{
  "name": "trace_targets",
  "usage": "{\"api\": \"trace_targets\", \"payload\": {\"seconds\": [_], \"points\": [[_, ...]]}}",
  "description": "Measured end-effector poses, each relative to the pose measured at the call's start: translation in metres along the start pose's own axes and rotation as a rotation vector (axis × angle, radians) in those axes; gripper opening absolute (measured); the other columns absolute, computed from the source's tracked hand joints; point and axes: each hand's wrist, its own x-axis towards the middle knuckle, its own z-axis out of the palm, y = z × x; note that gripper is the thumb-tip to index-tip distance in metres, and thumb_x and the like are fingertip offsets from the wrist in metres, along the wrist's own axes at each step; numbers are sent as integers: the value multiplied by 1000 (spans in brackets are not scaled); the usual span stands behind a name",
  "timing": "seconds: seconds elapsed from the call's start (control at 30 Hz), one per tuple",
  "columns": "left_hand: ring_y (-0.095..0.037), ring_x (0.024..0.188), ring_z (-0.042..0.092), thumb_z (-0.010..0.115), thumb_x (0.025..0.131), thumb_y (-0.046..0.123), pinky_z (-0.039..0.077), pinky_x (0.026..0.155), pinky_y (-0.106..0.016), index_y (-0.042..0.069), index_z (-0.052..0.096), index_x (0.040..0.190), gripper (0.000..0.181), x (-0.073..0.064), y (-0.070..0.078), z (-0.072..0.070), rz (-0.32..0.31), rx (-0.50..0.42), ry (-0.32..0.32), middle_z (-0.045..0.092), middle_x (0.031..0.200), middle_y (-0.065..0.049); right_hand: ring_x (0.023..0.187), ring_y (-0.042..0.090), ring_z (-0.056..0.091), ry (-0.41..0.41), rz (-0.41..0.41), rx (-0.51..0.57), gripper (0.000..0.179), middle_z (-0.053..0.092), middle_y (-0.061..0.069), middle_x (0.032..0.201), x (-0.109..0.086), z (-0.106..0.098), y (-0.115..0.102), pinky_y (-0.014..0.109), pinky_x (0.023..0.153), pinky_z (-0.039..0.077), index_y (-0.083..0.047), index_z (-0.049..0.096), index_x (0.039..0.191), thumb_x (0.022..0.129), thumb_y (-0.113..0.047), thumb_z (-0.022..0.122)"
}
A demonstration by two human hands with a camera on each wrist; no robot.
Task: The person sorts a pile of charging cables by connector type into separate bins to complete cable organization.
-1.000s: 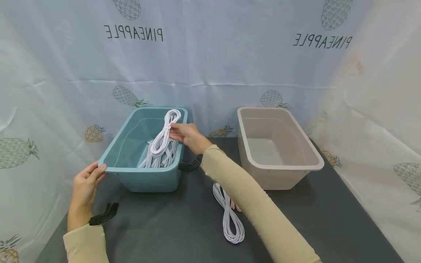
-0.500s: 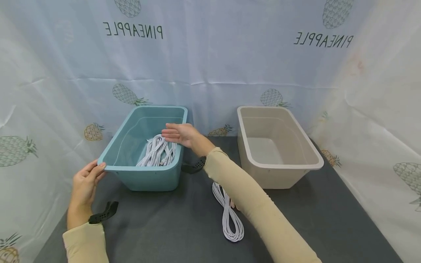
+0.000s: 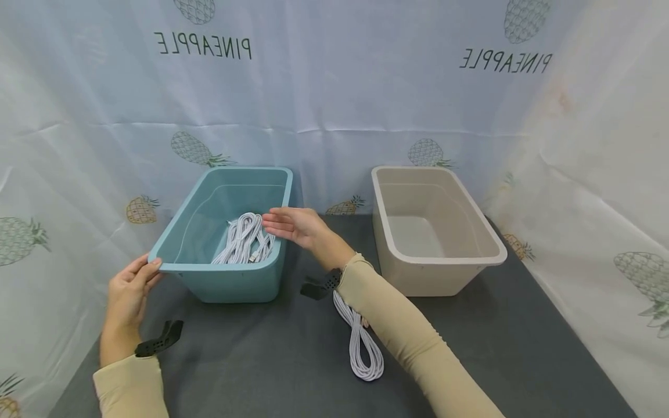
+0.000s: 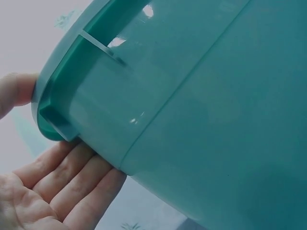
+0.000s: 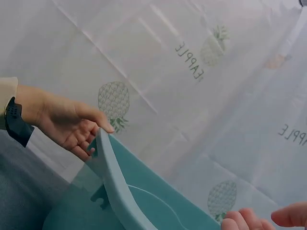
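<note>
My left hand (image 3: 125, 293) grips the near left corner of a teal bin (image 3: 237, 284). In the left wrist view its thumb (image 4: 17, 91) lies on the rim and its fingers (image 4: 76, 184) reach underneath. Several bundled white cables (image 3: 243, 238) lie inside the bin, with a metal plug (image 3: 253, 258) showing near the front. Over the bin's right rim hovers my right hand (image 3: 295, 225), fingers extended and holding nothing. Only its fingertips (image 5: 244, 221) show at the lower edge of the right wrist view.
A beige bin (image 3: 441, 278) stands to the right on the dark table (image 3: 261, 360). A coiled white cable (image 3: 366, 354) lies in front, beside something pinkish (image 3: 364, 322) mostly behind my right sleeve (image 3: 413, 342). A pineapple-print curtain (image 3: 334, 87) hangs behind the bins.
My right hand has let go of a bundled white cable, which now lies with the others in the teal bin. It has then drawn slightly right and down. My left hand keeps its grip.
</note>
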Motion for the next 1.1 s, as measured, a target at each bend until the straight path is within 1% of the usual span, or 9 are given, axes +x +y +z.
{"api": "trace_targets", "payload": {"seconds": [0.13, 0.2, 0.3, 0.37, 0.43, 0.5, 0.63, 0.9, 1.1], "points": [[-1, 79, 71, 53, 93, -6, 57, 72, -12, 13, 74, 97, 29, 0, 0, -1, -2, 1, -6, 75, 94, 8, 127, 28, 58, -11, -15, -14, 35, 58, 19, 136, -8, -2, 3, 37, 107, 49, -1, 56, 132, 98, -10, 53], [-1, 80, 71, 53, 93, -6, 57, 72, -12, 13, 74, 97, 29, 0, 0, -1, -3, 1, -8, 75, 95, 8, 120, 26, 64, -10, -18, -31, 33, 60, 18, 134, -12, -4, 4, 36, 104, 51, -1, 58, 130, 98, -9, 54], [-1, 80, 71, 53, 93, -7, 57, 72, -12, 13, 74, 97, 29, 0, 0, -1, 2, 1, -9, 75, 94, 7, 99, 18, 71, -13, -22, -58, 31, 69, 15, 117, -18, -6, 6, 31, 93, 58, 0, 61, 126, 97, -8, 56], [-1, 80, 71, 53, 93, -7, 58, 72, -13, 12, 74, 97, 29, 0, 0, -1, 8, -9, -14, 75, 95, 7, 86, 13, 70, -16, -30, -74, 31, 71, 11, 101, -22, -8, 8, 27, 84, 61, 1, 61, 125, 96, -7, 57], [-2, 80, 72, 52, 93, -8, 58, 72, -13, 11, 74, 98, 30, 0, -1, -1, 16, -20, -20, 75, 95, 6, 79, 11, 70, -24, -35, -98, 32, 70, 5, 89, -27, -10, 9, 25, 78, 61, 2, 60, 126, 95, -7, 58], [-3, 80, 72, 51, 93, -9, 58, 72, -13, 10, 74, 98, 31, 0, -1, -1, 20, -38, -26, 75, 95, 5, 76, 11, 70, -27, -33, -128, 35, 70, 3, 84, -31, -13, 11, 26, 77, 62, 3, 58, 128, 95, -8, 59], [-3, 80, 72, 52, 92, -9, 58, 72, -13, 10, 74, 98, 30, 0, -1, 0, 17, -37, -17, 75, 95, 5, 76, 11, 70, -24, -15, -181, 37, 70, 1, 83, -39, -21, 17, 29, 83, 61, 4, 57, 129, 95, -10, 59], [-2, 80, 72, 52, 92, -9, 58, 72, -13, 11, 74, 98, 30, 1, -2, -2, 14, -32, -14, 75, 95, 5, 76, 9, 71, -23, 11, -254, 31, 71, 1, 86, -50, -40, 37, 28, 80, 62, 1, 61, 123, 94, -11, 60], [-2, 80, 71, 52, 93, -8, 58, 72, -13, 11, 74, 98, 29, 1, -2, -1, 16, -28, -16, 75, 95, 6, 78, 9, 71, -29, 28, -284, 33, 72, 1, 89, -60, -55, 52, 32, 86, 60, 2, 60, 125, 94, -12, 60]]}}
